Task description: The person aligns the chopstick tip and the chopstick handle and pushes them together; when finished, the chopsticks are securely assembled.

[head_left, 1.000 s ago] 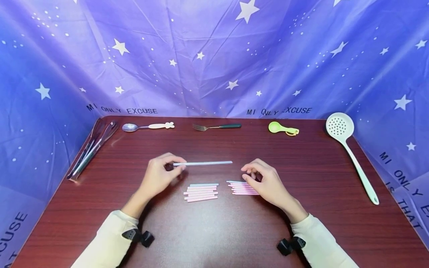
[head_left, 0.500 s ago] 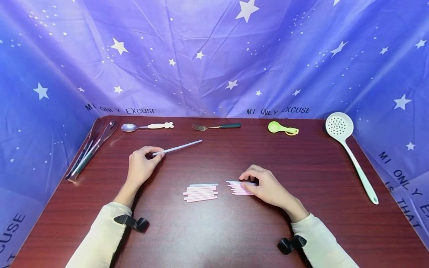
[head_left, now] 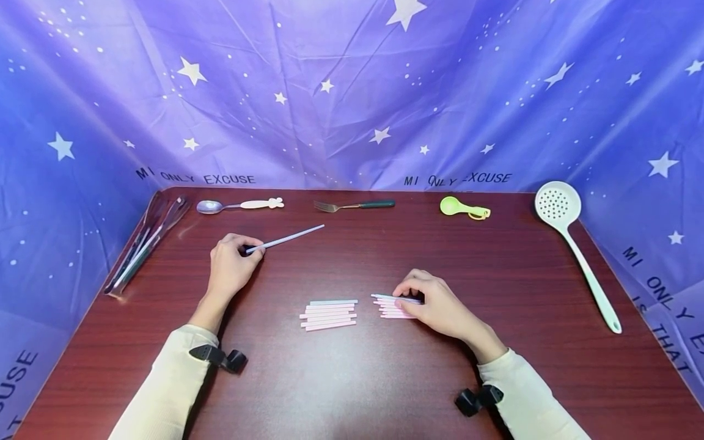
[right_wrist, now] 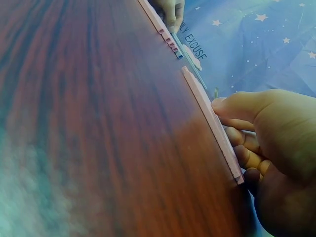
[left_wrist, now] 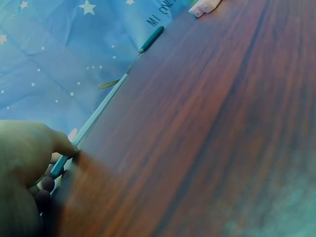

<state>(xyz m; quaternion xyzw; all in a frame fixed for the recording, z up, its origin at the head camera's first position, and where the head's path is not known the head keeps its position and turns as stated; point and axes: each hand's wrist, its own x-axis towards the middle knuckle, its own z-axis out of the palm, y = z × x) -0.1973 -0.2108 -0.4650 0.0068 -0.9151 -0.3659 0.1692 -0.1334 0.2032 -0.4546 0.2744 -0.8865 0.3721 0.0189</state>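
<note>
The backdrop (head_left: 352, 162) is reading "MI ONLY EXCUSE". The left hand (head_left: 231, 264) is pinching a blue straw (head_left: 294, 235) by one end; the right hand (head_left: 437, 305) is curving over pink straws (head_left: 388, 308), its grip unclear.

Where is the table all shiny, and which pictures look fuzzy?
Head view: a whitish glare on the near middle of the table, with things fairly sharp; left wrist view: a pale sheen at the lower right, the left hand soft and its lower part dark; right wrist view: a pale sheen at the lower left, the right hand soft too.
</note>
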